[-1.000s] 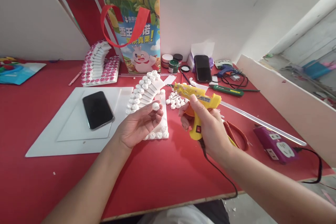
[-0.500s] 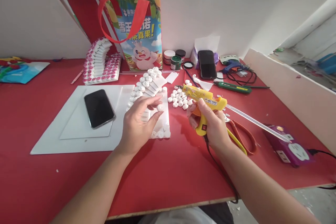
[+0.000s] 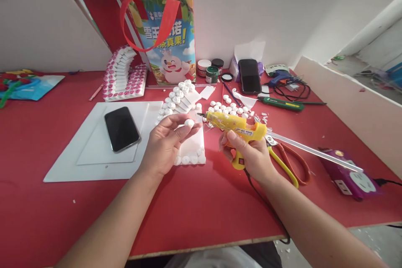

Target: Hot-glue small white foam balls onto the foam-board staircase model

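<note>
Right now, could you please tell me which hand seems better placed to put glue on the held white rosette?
Probably the right hand: it grips the yellow hot glue gun, whose nozzle is near the white rosette. The left hand is occupied holding that rosette.

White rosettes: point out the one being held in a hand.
It's the rosette in the left hand, opposite the yellow glue gun; the others in view lie on the red table or sit on the white model.
</note>
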`<state>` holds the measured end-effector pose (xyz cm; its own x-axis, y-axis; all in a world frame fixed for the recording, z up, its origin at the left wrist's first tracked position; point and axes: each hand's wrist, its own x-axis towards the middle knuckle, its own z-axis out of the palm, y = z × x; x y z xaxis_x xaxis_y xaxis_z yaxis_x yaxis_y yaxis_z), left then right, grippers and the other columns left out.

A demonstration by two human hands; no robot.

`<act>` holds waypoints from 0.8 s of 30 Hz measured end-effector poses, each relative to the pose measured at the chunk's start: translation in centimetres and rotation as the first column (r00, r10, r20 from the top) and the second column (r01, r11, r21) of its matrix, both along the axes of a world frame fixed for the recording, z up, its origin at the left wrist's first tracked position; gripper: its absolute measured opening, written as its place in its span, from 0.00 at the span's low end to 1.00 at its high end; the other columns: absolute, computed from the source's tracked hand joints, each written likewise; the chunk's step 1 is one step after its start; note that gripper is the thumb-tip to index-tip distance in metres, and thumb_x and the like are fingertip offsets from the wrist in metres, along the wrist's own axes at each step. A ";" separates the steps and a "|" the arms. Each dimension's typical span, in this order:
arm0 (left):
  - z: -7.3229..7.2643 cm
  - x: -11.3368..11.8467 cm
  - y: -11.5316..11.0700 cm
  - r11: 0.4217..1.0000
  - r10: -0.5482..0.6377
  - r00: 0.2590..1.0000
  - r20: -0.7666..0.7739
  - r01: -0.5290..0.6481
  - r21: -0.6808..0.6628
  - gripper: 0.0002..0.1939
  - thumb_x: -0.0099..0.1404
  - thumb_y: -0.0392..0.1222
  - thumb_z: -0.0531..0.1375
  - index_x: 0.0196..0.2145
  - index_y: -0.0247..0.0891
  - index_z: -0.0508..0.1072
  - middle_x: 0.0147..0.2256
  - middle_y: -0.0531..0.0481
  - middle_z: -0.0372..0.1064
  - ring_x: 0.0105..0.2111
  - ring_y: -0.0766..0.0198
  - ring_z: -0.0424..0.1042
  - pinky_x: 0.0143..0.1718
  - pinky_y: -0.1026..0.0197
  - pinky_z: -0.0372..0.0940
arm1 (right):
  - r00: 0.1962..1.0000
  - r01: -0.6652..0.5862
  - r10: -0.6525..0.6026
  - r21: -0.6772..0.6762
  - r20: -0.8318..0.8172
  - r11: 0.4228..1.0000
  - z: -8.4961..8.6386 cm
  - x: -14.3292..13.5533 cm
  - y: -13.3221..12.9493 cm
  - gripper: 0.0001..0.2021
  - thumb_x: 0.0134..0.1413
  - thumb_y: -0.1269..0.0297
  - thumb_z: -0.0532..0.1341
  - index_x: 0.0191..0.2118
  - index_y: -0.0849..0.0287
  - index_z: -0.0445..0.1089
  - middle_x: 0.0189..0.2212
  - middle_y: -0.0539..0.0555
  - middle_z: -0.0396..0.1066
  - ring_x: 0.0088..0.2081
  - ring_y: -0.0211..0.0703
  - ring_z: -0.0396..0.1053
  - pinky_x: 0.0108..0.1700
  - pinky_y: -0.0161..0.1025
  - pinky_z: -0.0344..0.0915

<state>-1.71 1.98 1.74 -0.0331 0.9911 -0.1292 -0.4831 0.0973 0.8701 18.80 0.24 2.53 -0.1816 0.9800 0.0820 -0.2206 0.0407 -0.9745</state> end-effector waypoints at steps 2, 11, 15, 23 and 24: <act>-0.1 -0.2 0.2 0.998 -0.015 0.998 0.065 0.018 -0.054 0.20 0.46 0.40 0.82 0.36 0.37 0.83 0.35 0.50 0.83 0.38 0.64 0.83 0.49 0.64 0.76 | 1.000 -0.005 0.005 -0.012 0.010 1.000 0.0 0.1 0.0 0.20 0.61 0.48 0.70 0.27 0.59 0.73 0.23 0.50 0.71 0.21 0.35 0.65 0.21 0.35 0.59; -1.1 -0.6 0.6 0.990 -0.015 0.988 0.153 0.036 -0.137 0.19 0.48 0.37 0.81 0.37 0.38 0.83 0.33 0.53 0.80 0.34 0.69 0.80 0.45 0.66 0.74 | 0.994 -0.061 0.071 -0.112 0.084 0.992 0.4 0.1 -0.2 0.23 0.60 0.46 0.69 0.24 0.59 0.69 0.19 0.49 0.66 0.19 0.36 0.64 0.21 0.36 0.60; -1.1 -0.5 0.6 0.992 -0.011 0.989 0.144 0.029 -0.122 0.18 0.48 0.36 0.80 0.37 0.38 0.83 0.36 0.53 0.81 0.36 0.68 0.81 0.48 0.64 0.74 | 0.993 -0.069 0.079 -0.123 0.083 0.990 0.5 0.0 -0.2 0.24 0.59 0.46 0.69 0.22 0.58 0.68 0.18 0.48 0.65 0.18 0.36 0.64 0.21 0.36 0.60; -1.0 -0.4 0.6 0.994 -0.037 0.992 0.124 0.049 -0.094 0.19 0.47 0.36 0.81 0.36 0.37 0.83 0.37 0.52 0.81 0.36 0.66 0.81 0.50 0.60 0.74 | 0.990 -0.073 0.088 -0.136 0.111 0.988 0.7 0.0 -0.1 0.25 0.59 0.46 0.69 0.21 0.58 0.67 0.16 0.48 0.64 0.18 0.35 0.63 0.21 0.36 0.60; -0.9 -0.4 0.6 0.995 -0.037 0.992 0.118 0.048 -0.093 0.19 0.46 0.36 0.81 0.36 0.38 0.83 0.36 0.53 0.81 0.36 0.66 0.81 0.49 0.61 0.74 | 0.990 -0.071 0.087 -0.137 0.115 0.988 0.7 0.0 -0.1 0.25 0.59 0.46 0.69 0.21 0.58 0.67 0.16 0.48 0.64 0.18 0.35 0.62 0.21 0.36 0.59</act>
